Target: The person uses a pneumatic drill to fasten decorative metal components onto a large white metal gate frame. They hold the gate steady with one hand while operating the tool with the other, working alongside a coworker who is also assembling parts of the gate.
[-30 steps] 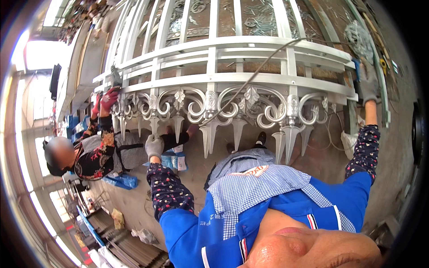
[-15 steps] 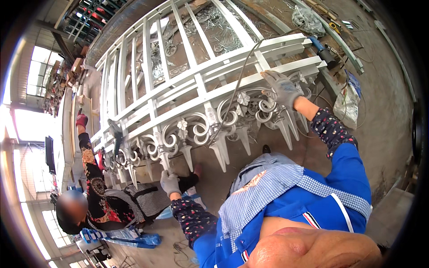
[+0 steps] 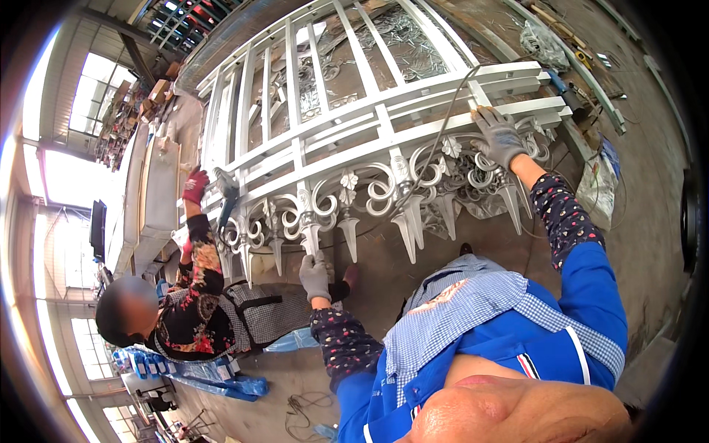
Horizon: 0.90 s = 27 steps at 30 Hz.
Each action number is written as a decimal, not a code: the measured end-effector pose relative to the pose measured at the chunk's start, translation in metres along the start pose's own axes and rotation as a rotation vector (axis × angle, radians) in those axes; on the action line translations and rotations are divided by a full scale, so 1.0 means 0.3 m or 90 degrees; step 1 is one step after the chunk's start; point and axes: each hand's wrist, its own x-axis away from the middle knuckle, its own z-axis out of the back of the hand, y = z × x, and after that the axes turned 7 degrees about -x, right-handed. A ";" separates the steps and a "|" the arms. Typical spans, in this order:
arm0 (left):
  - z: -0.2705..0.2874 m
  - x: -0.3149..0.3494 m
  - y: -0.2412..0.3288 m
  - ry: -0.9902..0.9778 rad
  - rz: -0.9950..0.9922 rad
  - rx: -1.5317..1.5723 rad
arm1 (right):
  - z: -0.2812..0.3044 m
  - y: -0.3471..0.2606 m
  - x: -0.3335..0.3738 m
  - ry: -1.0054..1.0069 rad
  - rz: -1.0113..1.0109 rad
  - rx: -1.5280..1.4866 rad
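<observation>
Well, left to right, the left hand (image 3: 314,277) has its fingers closed on a spear point (image 3: 309,236) of the silver railing (image 3: 347,165) lying before the person, while the right hand (image 3: 502,140) rests spread on the lower rail (image 3: 545,111); I'd press evenly and mind the pointed tip. I count one co-worker (image 3: 185,317) with a raised red-gloved hand (image 3: 196,186), one power tool (image 3: 227,198), two grey-gloved hands and one dark cable (image 3: 449,111), the points overlapping too much to number.

Grey gloves (image 3: 504,140), dark speckled oversleeves (image 3: 569,214), blue white-trimmed shirt (image 3: 591,295), blue-and-white checked apron (image 3: 450,321)
</observation>
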 end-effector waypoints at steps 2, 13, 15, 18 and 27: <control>0.001 0.000 -0.010 -0.001 -0.009 0.035 | -0.006 -0.002 -0.002 0.002 0.000 0.000; 0.001 0.008 0.020 -0.023 0.062 0.092 | -0.028 0.017 -0.008 0.029 0.008 -0.010; 0.001 0.004 0.013 -0.025 0.066 0.109 | -0.024 0.015 -0.008 0.024 0.005 -0.012; 0.005 -0.001 0.005 -0.031 0.074 0.126 | -0.004 0.003 -0.007 0.011 -0.002 -0.002; 0.006 -0.015 -0.017 -0.040 0.073 0.124 | -0.005 0.006 -0.010 -0.004 -0.011 -0.006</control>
